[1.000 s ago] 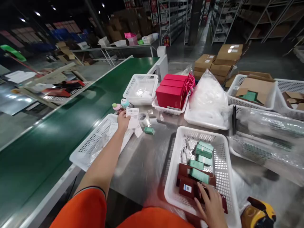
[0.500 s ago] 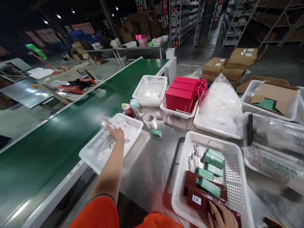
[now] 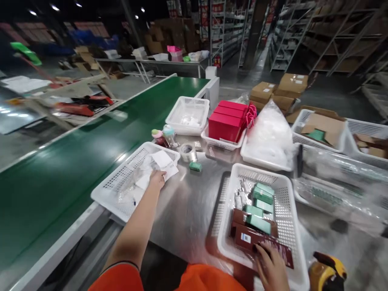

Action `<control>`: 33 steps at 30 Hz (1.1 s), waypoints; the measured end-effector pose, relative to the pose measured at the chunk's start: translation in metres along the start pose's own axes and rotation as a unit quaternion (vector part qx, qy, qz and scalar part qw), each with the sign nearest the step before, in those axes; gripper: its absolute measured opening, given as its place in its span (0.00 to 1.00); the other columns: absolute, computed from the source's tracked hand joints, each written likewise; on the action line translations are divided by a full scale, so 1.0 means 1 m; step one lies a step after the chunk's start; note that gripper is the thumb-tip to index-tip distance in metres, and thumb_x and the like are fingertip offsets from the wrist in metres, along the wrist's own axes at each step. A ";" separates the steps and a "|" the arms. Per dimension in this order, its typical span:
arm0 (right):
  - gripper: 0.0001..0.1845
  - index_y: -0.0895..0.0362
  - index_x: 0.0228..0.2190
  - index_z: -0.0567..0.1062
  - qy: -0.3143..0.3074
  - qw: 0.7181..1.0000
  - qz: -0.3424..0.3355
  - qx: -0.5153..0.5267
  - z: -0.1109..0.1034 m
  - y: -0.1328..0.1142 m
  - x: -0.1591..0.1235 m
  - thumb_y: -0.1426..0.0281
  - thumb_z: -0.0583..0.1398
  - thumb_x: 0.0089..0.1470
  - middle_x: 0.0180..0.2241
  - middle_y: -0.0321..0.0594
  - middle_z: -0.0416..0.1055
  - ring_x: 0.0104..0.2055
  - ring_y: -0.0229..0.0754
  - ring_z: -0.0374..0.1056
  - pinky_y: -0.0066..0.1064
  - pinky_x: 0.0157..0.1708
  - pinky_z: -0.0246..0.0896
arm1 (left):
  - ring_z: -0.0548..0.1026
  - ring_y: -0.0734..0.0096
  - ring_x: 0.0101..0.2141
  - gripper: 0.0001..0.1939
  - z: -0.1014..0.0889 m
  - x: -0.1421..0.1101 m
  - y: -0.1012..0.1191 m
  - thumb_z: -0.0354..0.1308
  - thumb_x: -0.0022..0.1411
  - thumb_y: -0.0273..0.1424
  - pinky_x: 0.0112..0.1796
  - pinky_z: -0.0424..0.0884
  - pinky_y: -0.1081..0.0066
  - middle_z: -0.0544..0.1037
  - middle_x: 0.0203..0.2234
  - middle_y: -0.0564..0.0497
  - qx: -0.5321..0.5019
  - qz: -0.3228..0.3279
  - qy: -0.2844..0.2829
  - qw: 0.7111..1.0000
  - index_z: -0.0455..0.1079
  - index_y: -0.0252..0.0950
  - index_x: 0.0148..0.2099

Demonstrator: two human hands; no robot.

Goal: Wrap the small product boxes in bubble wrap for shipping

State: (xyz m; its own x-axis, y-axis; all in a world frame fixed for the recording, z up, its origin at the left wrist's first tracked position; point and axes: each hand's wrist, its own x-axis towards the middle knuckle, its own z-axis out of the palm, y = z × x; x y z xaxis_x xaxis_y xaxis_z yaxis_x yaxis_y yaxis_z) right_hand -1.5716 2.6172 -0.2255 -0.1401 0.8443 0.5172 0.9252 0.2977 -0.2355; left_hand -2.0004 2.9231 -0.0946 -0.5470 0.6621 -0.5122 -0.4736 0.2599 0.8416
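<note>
My left hand (image 3: 157,179) is closed, pinching the edge of printed white paper (image 3: 163,160) over a white perforated basket (image 3: 104,193). Crumpled clear plastic and more paper lie inside that basket. My right hand (image 3: 271,262) has its fingers curled over the near edge of a dark red flat box (image 3: 256,238), which bears a white label. This box lies in a second white basket (image 3: 295,218), along with several small green boxes (image 3: 263,193) and small white bottles (image 3: 239,200). Part of the right thumb is hidden.
A green conveyor belt (image 3: 91,149) runs along the left. On the metal table are a tape roll (image 3: 188,152), a small green box (image 3: 195,166) and two bottles (image 3: 169,136). Behind stand red boxes (image 3: 227,121) and a plastic-bag pile (image 3: 269,137). A yellow-black tape dispenser (image 3: 329,273) sits lower right.
My left hand has moved right and down across the basket, and white paper now shows in it. The right hand stays at the dark red box. The view has shifted, revealing the tape dispenser.
</note>
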 end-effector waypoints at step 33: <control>0.20 0.54 0.40 0.75 -0.047 0.754 0.486 0.439 0.003 -0.002 0.099 0.64 0.64 0.42 0.43 0.44 0.77 0.46 0.50 0.71 0.42 0.47 0.67 | 0.77 0.61 0.37 0.39 0.001 -0.225 -0.207 0.61 0.35 0.17 0.37 0.70 0.67 0.78 0.37 0.47 0.266 -0.234 -0.432 0.829 0.65 0.33 0.55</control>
State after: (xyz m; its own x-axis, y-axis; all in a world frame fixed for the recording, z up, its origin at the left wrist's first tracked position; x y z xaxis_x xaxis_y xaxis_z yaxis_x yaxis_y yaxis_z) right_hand -1.5887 2.7016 -0.1764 0.3906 0.8694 -0.3026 0.0217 -0.3374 -0.9411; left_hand -1.7786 2.7207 -0.1531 0.4191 0.5975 -0.6836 0.0041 0.7517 0.6595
